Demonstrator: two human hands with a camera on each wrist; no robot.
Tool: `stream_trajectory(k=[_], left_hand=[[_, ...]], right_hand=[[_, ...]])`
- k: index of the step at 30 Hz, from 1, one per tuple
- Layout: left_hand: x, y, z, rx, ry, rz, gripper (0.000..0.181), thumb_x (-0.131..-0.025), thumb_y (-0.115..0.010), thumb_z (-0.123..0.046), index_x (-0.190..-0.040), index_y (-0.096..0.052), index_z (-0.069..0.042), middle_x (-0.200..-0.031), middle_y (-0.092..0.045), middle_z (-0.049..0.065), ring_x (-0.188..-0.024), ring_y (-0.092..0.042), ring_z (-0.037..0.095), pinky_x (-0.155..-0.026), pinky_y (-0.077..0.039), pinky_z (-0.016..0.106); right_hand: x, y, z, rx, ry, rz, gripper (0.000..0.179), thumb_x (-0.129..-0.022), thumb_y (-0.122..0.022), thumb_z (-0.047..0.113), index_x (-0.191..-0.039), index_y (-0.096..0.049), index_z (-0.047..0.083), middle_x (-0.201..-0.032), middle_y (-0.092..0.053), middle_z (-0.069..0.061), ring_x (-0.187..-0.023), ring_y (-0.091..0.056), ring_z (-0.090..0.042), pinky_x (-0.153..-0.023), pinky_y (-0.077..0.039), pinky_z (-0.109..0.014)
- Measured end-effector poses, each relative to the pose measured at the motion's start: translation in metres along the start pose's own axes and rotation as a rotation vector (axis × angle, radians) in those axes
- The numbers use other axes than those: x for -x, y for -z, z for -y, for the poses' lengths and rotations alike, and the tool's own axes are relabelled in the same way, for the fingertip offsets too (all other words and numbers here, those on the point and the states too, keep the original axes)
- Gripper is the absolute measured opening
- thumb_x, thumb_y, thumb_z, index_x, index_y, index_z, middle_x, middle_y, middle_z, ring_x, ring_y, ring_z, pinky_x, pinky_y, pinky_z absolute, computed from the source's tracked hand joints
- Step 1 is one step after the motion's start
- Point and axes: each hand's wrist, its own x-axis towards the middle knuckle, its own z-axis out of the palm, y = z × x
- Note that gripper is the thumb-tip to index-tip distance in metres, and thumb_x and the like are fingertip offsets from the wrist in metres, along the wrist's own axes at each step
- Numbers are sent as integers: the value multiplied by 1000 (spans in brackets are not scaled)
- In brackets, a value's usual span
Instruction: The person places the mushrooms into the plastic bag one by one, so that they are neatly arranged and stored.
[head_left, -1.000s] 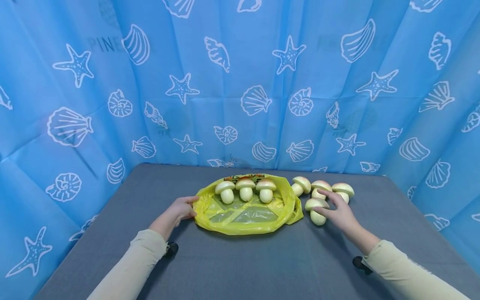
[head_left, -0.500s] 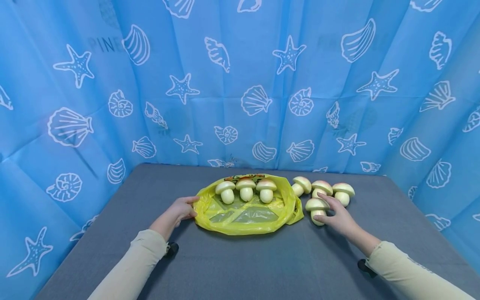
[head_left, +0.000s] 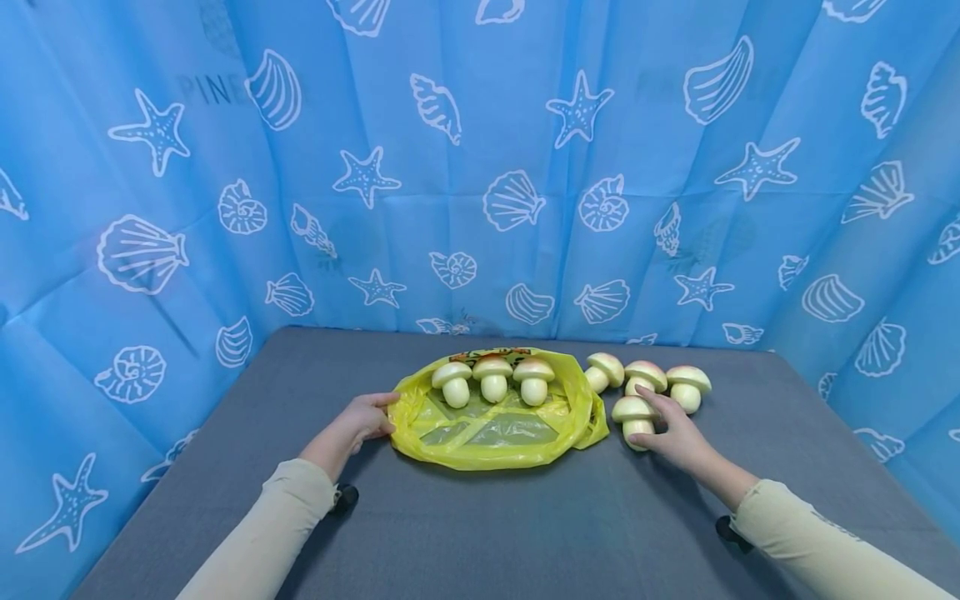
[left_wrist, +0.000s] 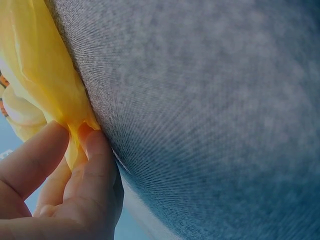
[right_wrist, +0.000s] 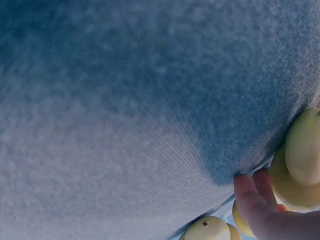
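My left hand (head_left: pixel 358 423) pinches the left rim of a yellow plastic bag (head_left: pixel 480 458) between thumb and fingertips; the left wrist view shows the gathered film (left_wrist: pixel 75 132) there. The bag's mouth is spread wide, with three pale toy mushrooms lying in a row at its far side, among them a left one (head_left: pixel 453 385) and a right one (head_left: pixel 533 383). To the right of the bag, my right hand (head_left: pixel 681 435) grips another toy mushroom (head_left: pixel 632 408), thumb at the stem and fingers behind the cap. In the right wrist view this mushroom (right_wrist: pixel 304 155) lies against the fingers (right_wrist: pixel 250 197).
Three more toy mushrooms stand close behind the right hand: a left one (head_left: pixel 603 372), a middle one (head_left: pixel 646 375) and a right one (head_left: pixel 687 388). A grey cloth covers the table (head_left: pixel 480 533). Behind it hangs a blue curtain (head_left: pixel 465 175) with white sea-shell prints.
My right hand has closed in on the front mushroom, its thumb moving to the stem and its fingers to the cap. The left hand and bag stay in place.
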Motion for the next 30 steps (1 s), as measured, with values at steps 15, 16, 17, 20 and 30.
stream_trajectory(k=[15, 16, 17, 20, 30], left_hand=[[-2, 2, 4, -4, -32, 27, 64, -87, -53, 17, -147, -42, -4, -149, -35, 25, -134, -37, 37, -94, -47, 40], [-2, 2, 4, -4, -32, 27, 64, -87, -53, 17, -147, -42, -4, -149, -35, 25, -134, -37, 36, -94, -47, 40], [-2, 2, 4, -4, -29, 26, 64, -87, -53, 17, -147, -42, -4, -149, -35, 25, -134, -38, 36, -94, -47, 40], [-2, 2, 4, -2, -24, 22, 64, -86, -53, 17, -146, -42, -4, -149, -35, 25, -133, -38, 36, -94, -47, 41], [-5, 1, 6, -7, -33, 14, 64, -86, -54, 17, -146, -43, -4, -149, -35, 25, -133, -39, 36, -92, -48, 40]], right_hand=[[-1, 2, 3, 38, -23, 2, 77, -84, -74, 6, -143, -29, -15, -139, -35, -40, -108, -51, -42, -72, -48, -38], [-1, 2, 4, 36, -32, 4, 77, -85, -74, 7, -144, -29, -15, -139, -35, -39, -108, -52, -42, -72, -48, -38], [-1, 2, 4, 32, -42, 7, 77, -85, -74, 6, -144, -29, -15, -140, -35, -39, -108, -52, -42, -72, -48, -37], [-1, 4, 5, 16, -61, 18, 77, -85, -73, 6, -144, -28, -15, -140, -34, -40, -112, -50, -45, -73, -49, -39], [4, 14, 17, -99, -177, 56, 80, -88, -70, 10, -148, -22, -11, -139, -32, -40, -100, -56, -39, -73, -51, -41]])
